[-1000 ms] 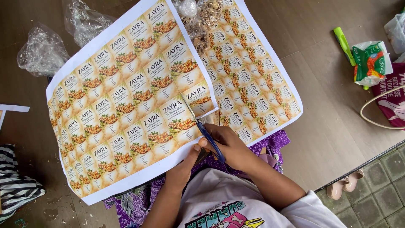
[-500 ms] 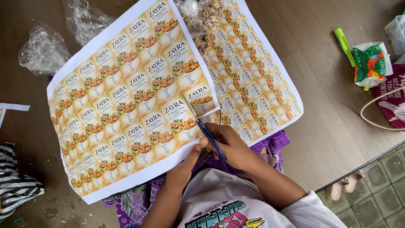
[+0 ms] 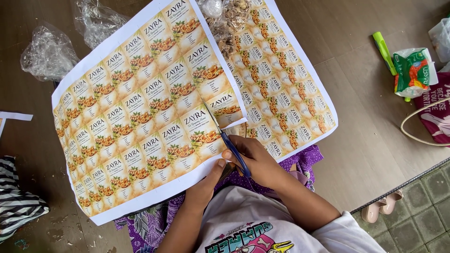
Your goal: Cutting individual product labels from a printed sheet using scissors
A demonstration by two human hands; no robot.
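A large white sheet printed with rows of orange and cream labels [image 3: 136, 126] lies on the brown wooden floor in front of me. My right hand [image 3: 258, 161] grips blue-handled scissors [image 3: 225, 138], whose blades sit in a cut running up from the sheet's near edge between two label columns. At that near edge, just left of the cut, my left hand [image 3: 208, 182] pinches the sheet. A second sheet with smaller labels [image 3: 286, 89] lies partly under the first, to the right.
Crumpled clear plastic bags [image 3: 47, 51] lie at the far left, a clear bag of brown bits [image 3: 229, 18] at the top. Right: a green marker [image 3: 384, 49], a green snack packet [image 3: 412, 70], a maroon bag [image 3: 436, 117]. Striped cloth [image 3: 16, 201] lies left, pink sandals [image 3: 382, 208] right.
The scissors have advanced a little farther up the cut between the labels. The strip right of the cut has shifted slightly; both hands stay at the near edge.
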